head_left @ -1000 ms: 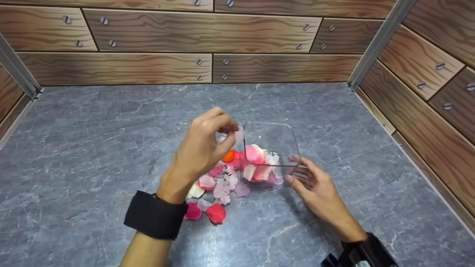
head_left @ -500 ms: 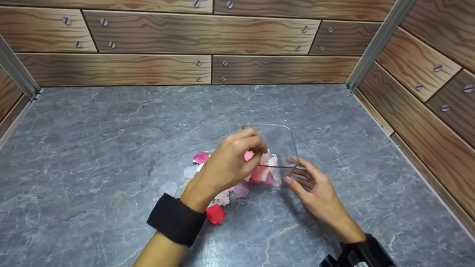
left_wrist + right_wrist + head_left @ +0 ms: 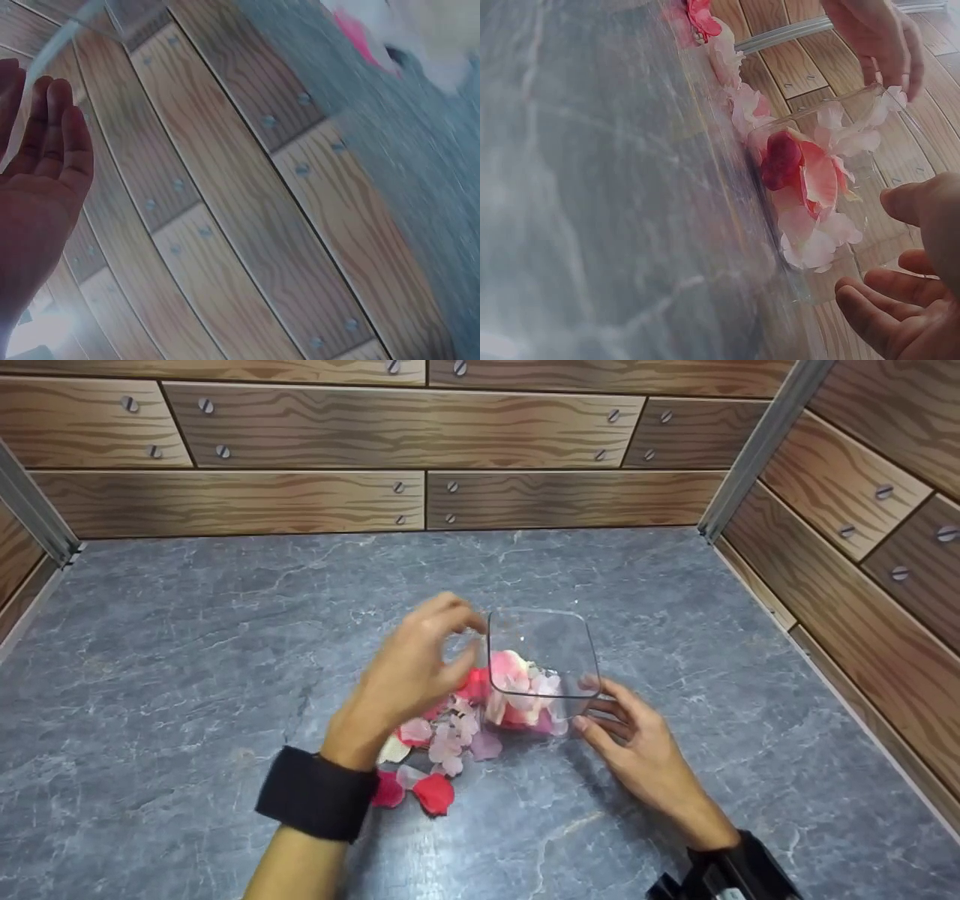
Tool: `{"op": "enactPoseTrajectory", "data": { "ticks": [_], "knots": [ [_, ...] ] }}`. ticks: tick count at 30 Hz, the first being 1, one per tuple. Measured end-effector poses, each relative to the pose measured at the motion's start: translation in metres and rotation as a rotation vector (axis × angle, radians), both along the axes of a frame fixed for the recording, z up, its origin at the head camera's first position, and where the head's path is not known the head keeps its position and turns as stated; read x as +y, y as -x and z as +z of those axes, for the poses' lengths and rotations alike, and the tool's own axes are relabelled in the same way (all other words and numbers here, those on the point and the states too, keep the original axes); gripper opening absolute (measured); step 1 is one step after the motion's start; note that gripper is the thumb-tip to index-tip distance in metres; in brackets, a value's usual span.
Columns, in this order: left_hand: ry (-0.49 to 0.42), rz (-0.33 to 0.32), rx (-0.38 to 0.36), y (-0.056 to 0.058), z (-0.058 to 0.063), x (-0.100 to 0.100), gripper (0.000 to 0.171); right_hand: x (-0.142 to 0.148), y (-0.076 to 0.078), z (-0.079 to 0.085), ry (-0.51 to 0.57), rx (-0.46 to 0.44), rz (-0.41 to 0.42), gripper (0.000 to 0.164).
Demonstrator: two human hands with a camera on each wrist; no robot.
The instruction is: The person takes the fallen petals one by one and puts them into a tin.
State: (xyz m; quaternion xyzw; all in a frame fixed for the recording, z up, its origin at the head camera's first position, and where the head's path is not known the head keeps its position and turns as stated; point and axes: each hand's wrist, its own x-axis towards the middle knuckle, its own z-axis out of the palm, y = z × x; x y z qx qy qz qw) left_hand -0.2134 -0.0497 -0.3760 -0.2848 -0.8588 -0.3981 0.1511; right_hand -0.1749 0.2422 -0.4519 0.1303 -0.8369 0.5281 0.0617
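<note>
Because the right hand (image 3: 645,742) appears to steady the clear container (image 3: 574,697) by fingertips alone in the head view, a knock from the left could slide or tip it on the bench (image 3: 187,660). Petals fill its lower part. The left hand (image 3: 409,664) hovers beside the rim, thumb and fingers parted, no petal visible in them; loose petals (image 3: 448,739) lie left of the container, where the black wristband (image 3: 319,793) might scatter them if lowered. The left wrist view shows fingers extended, the blurred petals well apart from them. In the right wrist view, thumb and fingers stand spread, their pressure impossible to tell; a pale petal (image 3: 889,103) near the rim could catch on a fingertip and spill.
</note>
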Motion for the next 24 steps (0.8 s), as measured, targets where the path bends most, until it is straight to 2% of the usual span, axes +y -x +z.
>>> {"op": "enactPoseTrajectory", "data": {
  "ticks": [4, 7, 13, 15, 20, 24],
  "knots": [
    [0.066, 0.104, -0.024, 0.006, -0.005, -0.016, 0.015, 0.0, 0.001, -0.001, 0.001, 0.004, -0.002, 0.056],
    [0.144, 0.113, -0.067, 0.009, -0.013, -0.021, 0.017, 0.0, 0.001, -0.001, 0.002, 0.007, 0.0, 0.056],
    [0.313, 0.044, -0.245, 0.012, -0.029, -0.02, 0.024, 0.001, 0.0, -0.001, -0.002, 0.004, 0.001, 0.056],
    [0.343, 0.02, -0.277, 0.013, -0.033, -0.02, 0.023, 0.001, 0.0, -0.001, -0.009, 0.003, -0.001, 0.056],
    [0.376, -0.029, -0.29, 0.015, -0.04, -0.02, 0.019, 0.0, 0.0, 0.0, -0.005, 0.002, -0.003, 0.056],
    [0.363, -0.058, -0.286, 0.016, -0.042, -0.02, 0.021, 0.0, 0.0, 0.0, -0.003, -0.004, -0.002, 0.056]
  ]
}}
